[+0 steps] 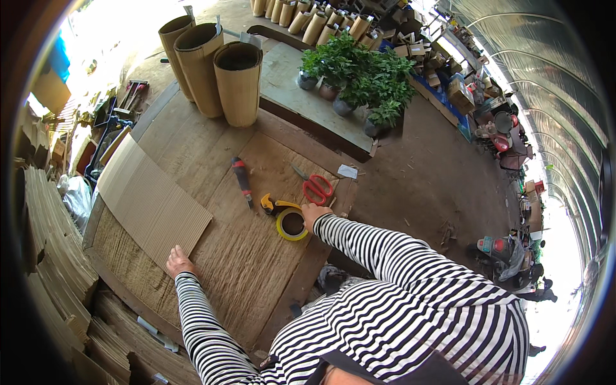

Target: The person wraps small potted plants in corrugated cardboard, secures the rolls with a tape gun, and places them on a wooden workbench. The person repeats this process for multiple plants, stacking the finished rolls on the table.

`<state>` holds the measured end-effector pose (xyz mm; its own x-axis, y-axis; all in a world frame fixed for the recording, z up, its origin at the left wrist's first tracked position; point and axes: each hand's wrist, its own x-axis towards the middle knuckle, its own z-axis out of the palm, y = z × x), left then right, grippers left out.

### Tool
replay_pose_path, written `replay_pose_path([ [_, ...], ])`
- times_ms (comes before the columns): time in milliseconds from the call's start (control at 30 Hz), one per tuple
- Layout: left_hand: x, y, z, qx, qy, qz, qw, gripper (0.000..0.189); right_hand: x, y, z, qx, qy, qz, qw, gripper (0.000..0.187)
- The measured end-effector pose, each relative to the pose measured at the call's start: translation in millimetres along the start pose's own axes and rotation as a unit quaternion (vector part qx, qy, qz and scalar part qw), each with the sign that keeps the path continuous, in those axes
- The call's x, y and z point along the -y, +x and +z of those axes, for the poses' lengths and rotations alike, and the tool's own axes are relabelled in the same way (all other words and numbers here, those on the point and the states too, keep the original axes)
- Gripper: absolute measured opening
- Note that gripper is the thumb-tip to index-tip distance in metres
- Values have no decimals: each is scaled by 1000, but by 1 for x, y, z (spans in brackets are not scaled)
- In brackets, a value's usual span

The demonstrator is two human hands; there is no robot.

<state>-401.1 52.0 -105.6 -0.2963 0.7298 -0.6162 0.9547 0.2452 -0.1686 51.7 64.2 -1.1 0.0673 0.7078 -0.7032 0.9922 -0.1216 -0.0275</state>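
Observation:
A sheet of corrugated cardboard (pixel 151 195) lies flat across the left side of a worn wooden table (pixel 224 281). My left hand (pixel 181 263) is at the sheet's near edge, and whether the fingers grip it cannot be made out. My right hand (pixel 314 214) holds a yellow-and-black tape dispenser (pixel 276 206) by its handle end. Its tape roll (pixel 292 224), with a yellow rim, rests by the table's right side. Just beyond that hand lie red-handled scissors (pixel 317 189). A utility knife (pixel 242 178) with a black and red handle is farther up the table.
Three cardboard tubes (pixel 238 89) stand upright at the table's far end. Potted leafy plants (pixel 358 72) sit on a low board (pixel 288 82) beyond. A white paper slip (pixel 347 171) lies at the right edge. Stacked cardboard (pixel 53 231) borders the left side.

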Motion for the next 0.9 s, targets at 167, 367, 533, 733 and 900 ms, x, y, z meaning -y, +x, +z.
replay_pose_path([
  [167,1,-5,-21,-24,-60,30,997,80,-24,-8,13,-46,-25,-39,998,32],
  [367,8,20,3,-172,-49,67,982,60,-59,-27,40,-66,-52,-96,992,50],
  [533,32,44,18,-197,-129,117,965,7,-90,-48,53,-48,-51,-108,992,47],
  [733,26,19,-1,-161,-94,51,981,70,-97,-69,45,29,-52,-46,997,46],
  [900,8,25,-21,-60,-90,-12,994,105,-91,-76,45,90,-90,-54,990,47],
])
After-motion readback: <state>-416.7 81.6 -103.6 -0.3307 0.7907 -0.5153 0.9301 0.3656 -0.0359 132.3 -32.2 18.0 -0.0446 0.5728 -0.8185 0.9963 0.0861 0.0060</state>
